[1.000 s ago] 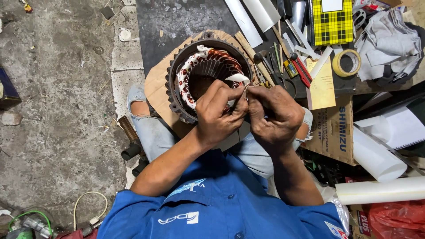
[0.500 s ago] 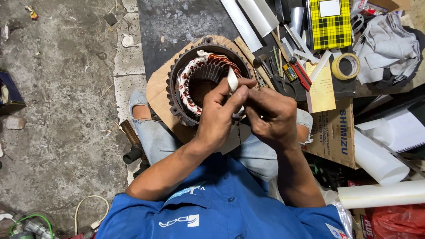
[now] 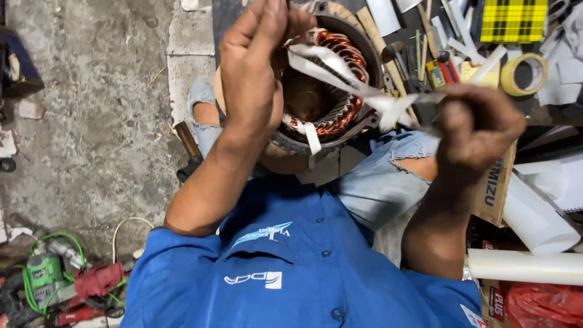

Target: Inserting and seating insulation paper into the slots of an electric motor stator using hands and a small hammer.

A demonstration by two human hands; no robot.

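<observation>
**Two hands pulling one white strip across one motor stator**

One stator (image 3: 331, 91): round metal ring, dark outer shell, shiny copper windings packed around the inside, a few white paper tabs sticking out of the coils. It rests on a brown board on the person's lap, between the knees in torn light-blue jeans.

One white tape (image 3: 358, 82): flat, thin, creased, stretched taut over the stator's opening from its upper left rim to past its right rim.

Left hand (image 3: 255, 67): above the stator's left rim, fingers closed together pinching the tape's near end. Right hand (image 3: 477, 124): right of the stator, fist clamped tight on the tape's other end, which is blurred.

Right of the stator: one roll of masking tape (image 3: 523, 74), beige ring; one yellow-and-black checked box (image 3: 513, 19); a scatter of hand tools (image 3: 425, 61), count unclear; two white paper rolls (image 3: 534, 243), smooth cylinders; one brown cardboard box.

Left of the stator: rough grey concrete floor (image 3: 97, 121); lower left, one green power tool (image 3: 45, 270) with a green cord and a red rag.
</observation>
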